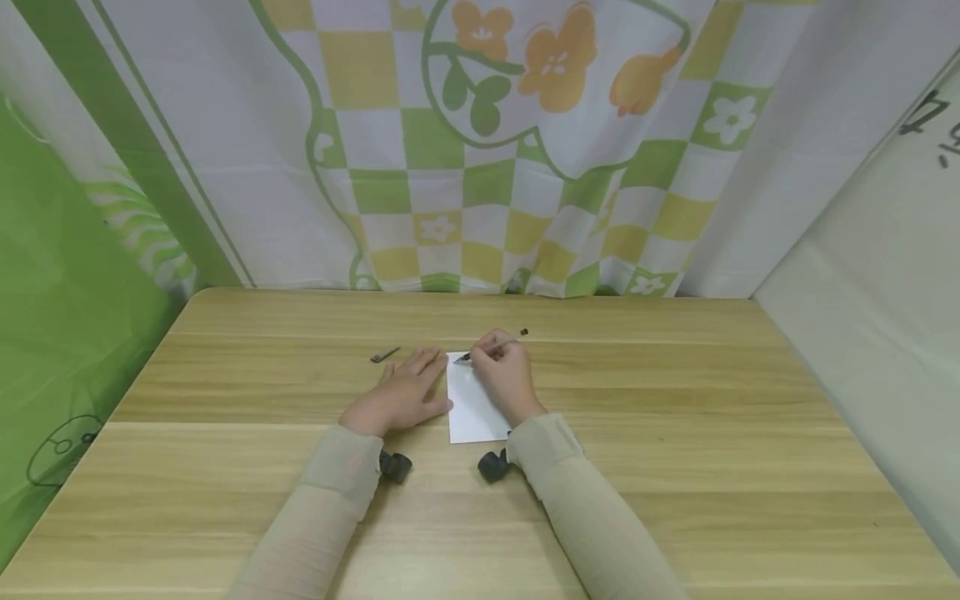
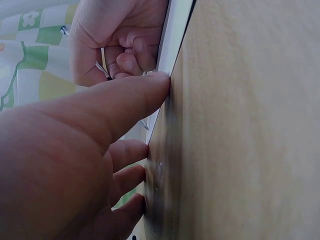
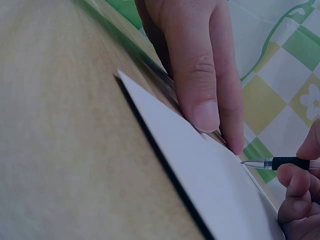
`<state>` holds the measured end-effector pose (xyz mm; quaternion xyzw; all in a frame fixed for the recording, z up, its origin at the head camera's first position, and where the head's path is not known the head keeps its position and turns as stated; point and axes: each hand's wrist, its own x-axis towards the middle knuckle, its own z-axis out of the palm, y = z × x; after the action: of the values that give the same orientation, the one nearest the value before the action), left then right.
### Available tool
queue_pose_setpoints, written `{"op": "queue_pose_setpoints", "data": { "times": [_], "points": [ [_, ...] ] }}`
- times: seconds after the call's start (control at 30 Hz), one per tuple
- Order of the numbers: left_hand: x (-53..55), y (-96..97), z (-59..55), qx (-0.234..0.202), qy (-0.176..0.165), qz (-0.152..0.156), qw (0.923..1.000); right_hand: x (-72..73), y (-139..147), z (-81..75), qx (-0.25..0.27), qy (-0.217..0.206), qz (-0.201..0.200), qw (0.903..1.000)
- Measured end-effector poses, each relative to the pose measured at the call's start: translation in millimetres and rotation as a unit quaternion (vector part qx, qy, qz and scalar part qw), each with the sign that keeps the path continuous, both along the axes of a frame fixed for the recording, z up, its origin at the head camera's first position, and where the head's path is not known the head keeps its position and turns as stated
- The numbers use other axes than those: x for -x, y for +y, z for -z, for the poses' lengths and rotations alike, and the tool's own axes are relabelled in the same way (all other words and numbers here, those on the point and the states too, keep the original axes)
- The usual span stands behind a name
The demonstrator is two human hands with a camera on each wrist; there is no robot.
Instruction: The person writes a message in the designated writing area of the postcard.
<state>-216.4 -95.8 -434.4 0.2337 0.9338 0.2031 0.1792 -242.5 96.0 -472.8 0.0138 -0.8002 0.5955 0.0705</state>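
A small white sheet of paper lies on the wooden table. My right hand pinches a gel pen with a clear barrel and a black grip. The pen's bare tip points at the paper's upper left corner; whether it touches cannot be told. My left hand lies along the paper's left side with fingers spread. In the left wrist view its thumb presses the paper's edge, and the other fingertips rest beside it. Up and left of that hand lies a pen cap.
The wooden table stretches out on all sides of the hands. A checked, flowered curtain hangs behind its far edge. Green cloth stands at the left and a pale sheet with black marks at the right.
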Motion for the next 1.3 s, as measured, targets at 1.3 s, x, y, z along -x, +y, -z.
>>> {"op": "queue_pose_setpoints", "data": {
  "times": [1.3],
  "points": [
    [1.8,-0.6,2.4,-0.001,0.004,0.005,1.0,0.0,0.6,0.9,0.02,0.002,-0.008,0.9998]
  ]
}}
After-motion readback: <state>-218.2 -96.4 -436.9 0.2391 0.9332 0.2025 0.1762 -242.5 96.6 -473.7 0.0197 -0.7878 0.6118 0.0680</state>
